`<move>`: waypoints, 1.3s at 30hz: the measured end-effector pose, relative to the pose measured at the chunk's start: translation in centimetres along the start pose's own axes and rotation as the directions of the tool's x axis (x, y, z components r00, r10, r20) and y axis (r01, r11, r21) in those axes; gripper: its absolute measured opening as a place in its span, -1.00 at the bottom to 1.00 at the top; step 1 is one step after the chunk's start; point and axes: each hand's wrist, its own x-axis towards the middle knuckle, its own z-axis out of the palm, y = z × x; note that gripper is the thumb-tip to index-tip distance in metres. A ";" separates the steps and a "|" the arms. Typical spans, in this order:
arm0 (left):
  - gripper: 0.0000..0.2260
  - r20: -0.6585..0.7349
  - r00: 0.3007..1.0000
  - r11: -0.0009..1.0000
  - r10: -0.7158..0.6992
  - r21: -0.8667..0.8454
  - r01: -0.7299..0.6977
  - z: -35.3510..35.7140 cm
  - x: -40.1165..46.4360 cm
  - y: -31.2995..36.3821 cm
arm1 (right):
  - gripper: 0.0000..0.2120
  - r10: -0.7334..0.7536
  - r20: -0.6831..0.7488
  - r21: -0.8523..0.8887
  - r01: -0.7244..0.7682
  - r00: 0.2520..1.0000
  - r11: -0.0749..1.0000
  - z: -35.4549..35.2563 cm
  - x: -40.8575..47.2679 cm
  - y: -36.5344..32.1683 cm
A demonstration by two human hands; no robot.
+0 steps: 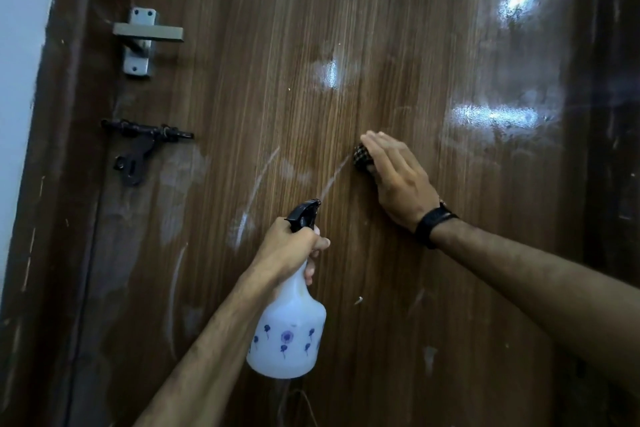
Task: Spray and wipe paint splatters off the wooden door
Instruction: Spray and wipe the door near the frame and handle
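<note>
- Spraying right now: the left hand (294,246) wraps its grip round the neck of the white flower-print spray bottle (289,329), a finger curled at the trigger under the black nozzle (304,213).
- A thin jet of spray (334,177) runs up and to the right from that nozzle, straight toward the right hand (391,177).
- The right hand lies flat on the wooden door (381,322), fingers straight and spread lightly, pressing a dark scrubbing pad (363,158) against the wood; only the pad's left edge peeks out from under the fingertips.
- Key relation: the pad sits up and right of the nozzle, and the jet lands just beside the pad's left edge, so the wet patch is on the side nearest the left hand.
- Pale paint streaks (256,184) sweep down the door to the left of the jet, closer to the bottle than to the pad; a small fleck (358,300) sits below the right wrist.
- My call: the pad needs to travel left and down, along those streaks, with the right hand doing the wiping.
- Lever handle (147,36) and black latch bolt (145,135) are well off to the left.
</note>
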 end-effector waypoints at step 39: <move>-0.77 0.167 0.956 0.966 -0.242 0.136 0.221 -6.6 -1.7 0.3 | -0.55 -0.296 0.141 0.066 0.289 0.945 0.955 3.2 -3.7 -8.6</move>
